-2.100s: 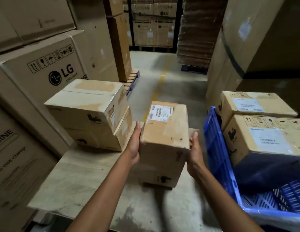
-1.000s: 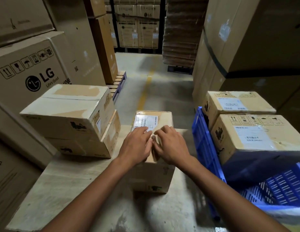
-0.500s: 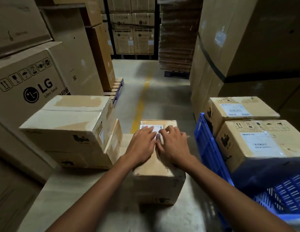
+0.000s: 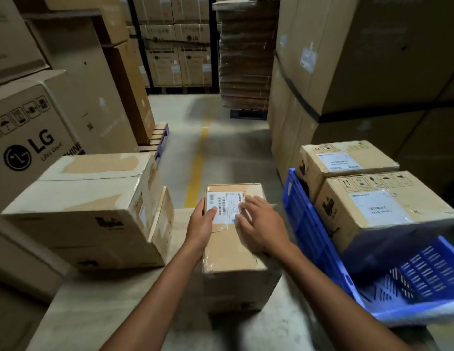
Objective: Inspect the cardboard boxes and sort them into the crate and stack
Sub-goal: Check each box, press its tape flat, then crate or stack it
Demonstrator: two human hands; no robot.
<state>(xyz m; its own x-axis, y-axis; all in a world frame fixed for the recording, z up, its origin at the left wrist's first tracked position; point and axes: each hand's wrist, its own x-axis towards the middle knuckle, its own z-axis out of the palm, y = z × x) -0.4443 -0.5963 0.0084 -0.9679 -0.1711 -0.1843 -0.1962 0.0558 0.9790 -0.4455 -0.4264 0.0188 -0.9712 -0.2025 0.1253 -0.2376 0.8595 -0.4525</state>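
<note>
A small cardboard box (image 4: 233,257) with a white barcode label stands on the pale table (image 4: 99,312) in front of me. My left hand (image 4: 201,224) lies along the box's left top edge, its thumb on the label. My right hand (image 4: 261,224) lies flat on the top with straight fingers touching the label. To the left is a stack (image 4: 91,209) of two cardboard boxes. To the right a blue plastic crate (image 4: 317,239) holds two labelled cardboard boxes (image 4: 383,206).
Large LG cartons (image 4: 30,138) wall in the left side, and tall strapped cartons (image 4: 347,72) stand at the right. An aisle with a yellow floor line (image 4: 198,168) runs ahead to a pallet of flat cardboard (image 4: 246,54).
My hands went from gripping the box's sides to lying on its top. Over the last half second they parted, the left sliding to the box's left edge, uncovering the label.
</note>
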